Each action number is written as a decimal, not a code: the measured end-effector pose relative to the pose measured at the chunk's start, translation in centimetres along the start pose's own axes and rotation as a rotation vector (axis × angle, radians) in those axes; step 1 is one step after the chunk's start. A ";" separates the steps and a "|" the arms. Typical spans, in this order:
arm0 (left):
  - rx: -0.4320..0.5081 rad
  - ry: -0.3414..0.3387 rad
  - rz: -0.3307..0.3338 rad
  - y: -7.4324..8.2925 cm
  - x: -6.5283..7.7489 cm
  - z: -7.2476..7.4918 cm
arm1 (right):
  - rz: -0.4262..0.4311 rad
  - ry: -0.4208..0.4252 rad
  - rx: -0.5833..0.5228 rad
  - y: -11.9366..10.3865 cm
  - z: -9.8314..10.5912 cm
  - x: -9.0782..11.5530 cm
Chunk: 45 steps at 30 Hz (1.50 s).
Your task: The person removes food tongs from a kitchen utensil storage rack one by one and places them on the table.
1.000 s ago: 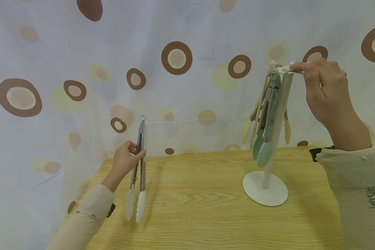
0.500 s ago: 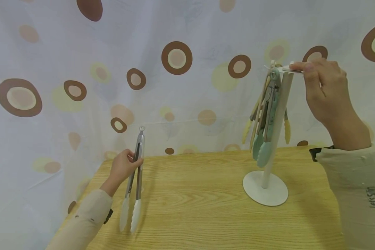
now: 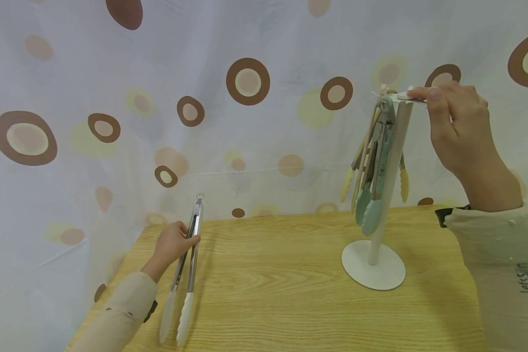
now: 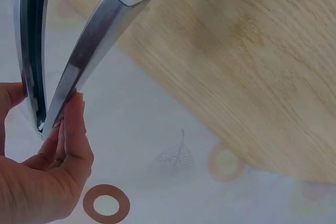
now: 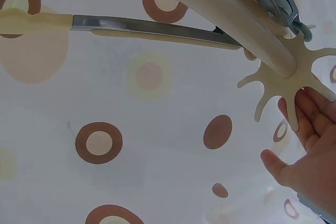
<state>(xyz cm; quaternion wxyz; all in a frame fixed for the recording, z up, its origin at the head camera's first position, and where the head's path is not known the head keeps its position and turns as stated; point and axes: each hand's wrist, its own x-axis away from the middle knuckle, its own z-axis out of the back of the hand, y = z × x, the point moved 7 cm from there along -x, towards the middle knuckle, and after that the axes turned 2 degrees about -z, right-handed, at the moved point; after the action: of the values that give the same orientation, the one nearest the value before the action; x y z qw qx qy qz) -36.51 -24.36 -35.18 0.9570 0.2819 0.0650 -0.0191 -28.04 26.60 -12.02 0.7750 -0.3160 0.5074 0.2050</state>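
My left hand [image 3: 170,247] pinches a pair of metal tongs [image 3: 194,259] with white scalloped tips, their arms spread apart. The hanging ring is at the top, and the tips point down over the table's left side. In the left wrist view the thumb and fingers [image 4: 74,142] grip the tongs [image 4: 79,66] from either side near the joint. At the top of a white stand [image 3: 374,264], my right hand [image 3: 462,129] rests its fairly straight fingers on the hooks [image 5: 278,80]; its thumb is apart from them in the right wrist view. Mint-green tongs [image 3: 371,215] hang from the stand.
Yellow-tipped tongs [image 3: 346,185] and a pale wooden-looking utensil [image 3: 362,181], partly hidden, also hang on the stand. The round white base stands on a wood-grain table [image 3: 281,274]. A dotted curtain [image 3: 264,137] closes off the back and left.
My left hand has lowered the white-tipped tongs, moving them slightly left and toward me. The right hand and the stand have stayed in place.
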 end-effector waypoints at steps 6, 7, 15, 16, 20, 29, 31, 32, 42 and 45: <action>-0.010 -0.032 0.029 -0.8 0.2 -0.8 | 0.003 0.002 0.001 0.0 0.0 0.0; -0.010 -0.033 0.033 -0.9 0.2 -0.9 | 0.003 0.003 0.000 0.0 0.0 0.0; -0.030 -0.051 0.043 -1.5 -0.1 -1.7 | -0.006 -0.013 0.007 -0.3 0.0 0.0; -0.037 -0.057 0.044 -1.5 -0.1 -1.8 | -0.008 -0.014 0.008 -0.3 0.0 0.0; -0.059 -0.076 0.035 -1.6 0.0 -2.3 | -0.012 -0.014 0.012 -0.3 -0.1 0.0; -0.085 -0.081 0.029 -1.3 -0.3 -2.9 | -0.014 -0.007 0.018 -0.1 0.0 0.0; -0.091 -0.086 0.032 -1.5 -0.5 -3.1 | -0.011 -0.003 0.021 -0.1 0.0 0.0; -0.095 -0.091 0.037 -1.6 -0.6 -3.3 | -0.009 -0.001 0.022 -0.1 0.0 0.0; -0.119 -0.115 0.038 -2.2 -1.3 -4.7 | -0.037 -0.024 0.018 0.1 -0.1 0.1; -0.127 -0.121 0.040 -2.3 -1.2 -5.0 | -0.033 -0.019 0.016 0.1 -0.1 0.1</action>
<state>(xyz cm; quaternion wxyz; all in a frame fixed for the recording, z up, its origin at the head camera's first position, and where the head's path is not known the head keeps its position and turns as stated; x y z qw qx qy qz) -38.45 -23.55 -40.39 0.9754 0.2201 0.0026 -0.0127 -28.15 26.58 -12.17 0.7856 -0.3164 0.4962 0.1910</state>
